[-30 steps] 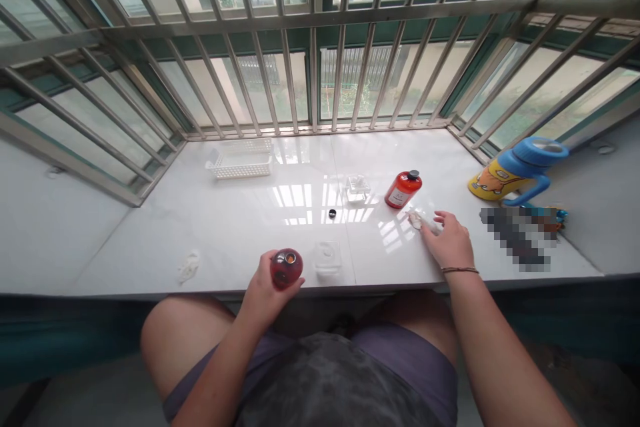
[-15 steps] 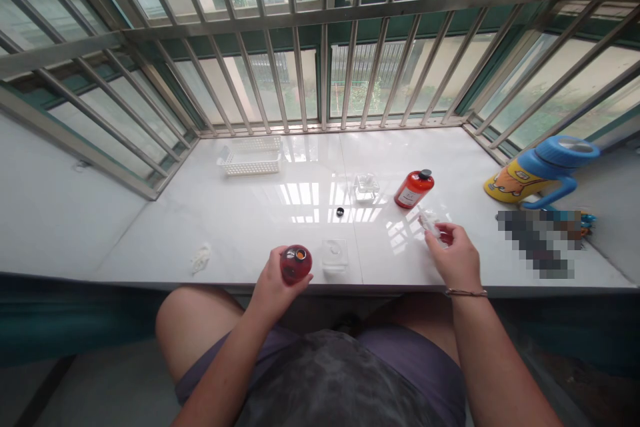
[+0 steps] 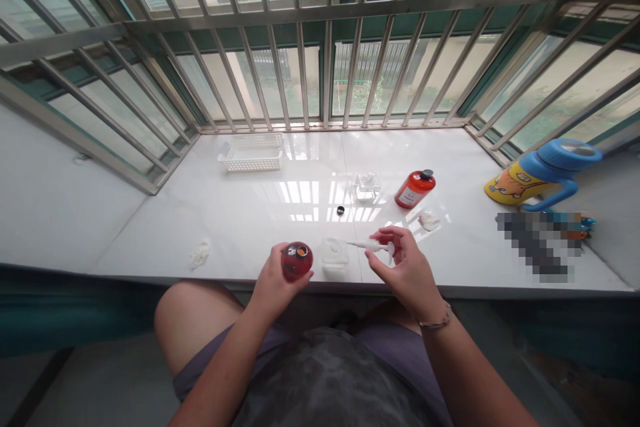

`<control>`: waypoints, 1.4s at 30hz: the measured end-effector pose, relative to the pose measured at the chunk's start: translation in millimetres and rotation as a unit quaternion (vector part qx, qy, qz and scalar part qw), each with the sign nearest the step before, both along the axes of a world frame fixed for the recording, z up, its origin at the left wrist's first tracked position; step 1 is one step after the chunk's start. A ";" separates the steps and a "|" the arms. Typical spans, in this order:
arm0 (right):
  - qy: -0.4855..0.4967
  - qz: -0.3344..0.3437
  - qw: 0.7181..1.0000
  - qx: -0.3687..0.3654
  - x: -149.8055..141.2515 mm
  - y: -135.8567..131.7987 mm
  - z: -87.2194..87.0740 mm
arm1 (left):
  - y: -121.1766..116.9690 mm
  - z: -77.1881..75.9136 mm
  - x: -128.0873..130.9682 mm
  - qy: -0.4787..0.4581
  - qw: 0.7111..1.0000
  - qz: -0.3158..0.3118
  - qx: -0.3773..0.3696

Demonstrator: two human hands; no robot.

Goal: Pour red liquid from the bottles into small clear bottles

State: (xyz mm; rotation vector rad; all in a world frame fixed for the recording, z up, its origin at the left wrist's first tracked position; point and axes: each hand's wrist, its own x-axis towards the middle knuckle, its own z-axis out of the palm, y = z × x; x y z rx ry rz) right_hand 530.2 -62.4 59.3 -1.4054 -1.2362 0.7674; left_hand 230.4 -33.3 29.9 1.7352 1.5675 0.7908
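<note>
My left hand [image 3: 273, 280] is wrapped round an open red bottle [image 3: 297, 260] at the near edge of the white sill [image 3: 240, 213], its mouth facing up. My right hand [image 3: 403, 263] pinches a thin white dropper [image 3: 365, 245] that points left toward a small clear square container [image 3: 335, 253] beside the bottle. A tiny black cap [image 3: 341, 211] lies farther back on the sill.
A capped red bottle [image 3: 415, 189] lies tilted at right, a clear glass dish [image 3: 367, 185] beside it, a white wrapper [image 3: 429, 220] nearby. A white basket [image 3: 251, 152] sits at the back left, crumpled white tissue [image 3: 200, 254] at front left, a blue-yellow jug [image 3: 543, 173] at right. Window bars enclose the sill.
My right hand picked up the white dropper from the right side of the sill and carried it left toward the clear container. The left hand kept holding the red bottle.
</note>
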 end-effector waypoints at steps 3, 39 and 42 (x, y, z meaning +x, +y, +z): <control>0.005 0.019 1.000 -0.005 -10.7 -0.9 7.6 | -0.8 -1.3 0.2 -0.001 1.000 -0.006 0.007; -0.141 0.082 0.986 0.020 -44.5 10.8 -41.9 | 12.8 -35.4 6.8 -0.119 0.991 0.059 0.005; -0.135 0.053 0.989 0.026 -46.7 8.7 -46.4 | 13.7 -35.7 7.2 -0.119 0.991 0.059 0.004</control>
